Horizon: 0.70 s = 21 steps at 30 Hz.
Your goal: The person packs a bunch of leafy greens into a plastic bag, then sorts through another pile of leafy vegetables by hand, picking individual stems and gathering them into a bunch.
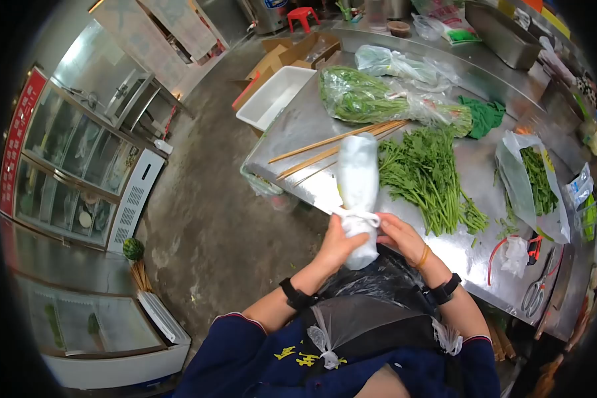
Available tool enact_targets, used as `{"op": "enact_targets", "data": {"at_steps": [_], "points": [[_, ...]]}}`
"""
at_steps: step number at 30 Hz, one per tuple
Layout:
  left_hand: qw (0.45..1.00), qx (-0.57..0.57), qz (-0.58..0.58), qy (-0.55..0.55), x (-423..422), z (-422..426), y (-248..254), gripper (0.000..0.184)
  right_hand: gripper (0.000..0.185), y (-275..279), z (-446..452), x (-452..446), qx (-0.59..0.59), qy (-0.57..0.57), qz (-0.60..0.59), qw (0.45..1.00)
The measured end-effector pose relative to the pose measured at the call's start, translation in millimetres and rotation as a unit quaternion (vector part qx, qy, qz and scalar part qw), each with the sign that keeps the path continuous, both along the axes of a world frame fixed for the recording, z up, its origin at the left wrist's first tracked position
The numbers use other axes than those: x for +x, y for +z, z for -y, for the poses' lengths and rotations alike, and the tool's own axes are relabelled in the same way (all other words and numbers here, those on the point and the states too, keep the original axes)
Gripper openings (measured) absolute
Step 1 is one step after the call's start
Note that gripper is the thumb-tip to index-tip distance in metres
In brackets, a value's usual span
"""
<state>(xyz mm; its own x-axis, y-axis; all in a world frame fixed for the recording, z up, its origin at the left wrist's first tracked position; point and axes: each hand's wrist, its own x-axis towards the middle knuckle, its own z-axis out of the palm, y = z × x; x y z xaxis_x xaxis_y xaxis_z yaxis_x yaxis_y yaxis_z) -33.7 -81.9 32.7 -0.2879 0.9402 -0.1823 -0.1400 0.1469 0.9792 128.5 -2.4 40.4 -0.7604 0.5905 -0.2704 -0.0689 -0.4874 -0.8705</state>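
A long bundle wrapped in whitish plastic [359,169] stands out in front of me, close to the steel table's near edge. Around its lower part runs a white tie [358,215] with a loop. My left hand [338,244] is closed on the bundle's lower end, thumb across the front. My right hand [401,239] is on the other side, fingers curled at the tie's loop; its fingertips are partly hidden. Just beyond lie loose leafy green stalks [428,176] and several long wooden sticks [331,152].
On the steel table [298,129] are a bagged bundle of greens [371,96], a green cloth [482,116], an open bag of greens [534,179] and scissors [534,295]. A white bin [275,99] stands beyond the table's left edge. Glass-fronted cabinets [73,159] stand at left.
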Motion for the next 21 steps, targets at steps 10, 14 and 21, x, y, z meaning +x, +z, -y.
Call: {"op": "enact_targets", "data": {"at_steps": [10,14,21], "points": [[0.918,0.096,-0.379,0.069,-132,-84,66,0.051,0.024,49,-6,106,0.185,-0.138,0.030,0.972],[0.762,-0.027,-0.637,-0.112,-181,-140,23,0.057,0.019,27,-15,156,0.205,-0.345,0.147,0.904],[0.765,0.151,-0.625,-0.026,-91,-122,52,0.030,0.032,29,-53,151,0.429,-0.287,0.387,0.764]]}}
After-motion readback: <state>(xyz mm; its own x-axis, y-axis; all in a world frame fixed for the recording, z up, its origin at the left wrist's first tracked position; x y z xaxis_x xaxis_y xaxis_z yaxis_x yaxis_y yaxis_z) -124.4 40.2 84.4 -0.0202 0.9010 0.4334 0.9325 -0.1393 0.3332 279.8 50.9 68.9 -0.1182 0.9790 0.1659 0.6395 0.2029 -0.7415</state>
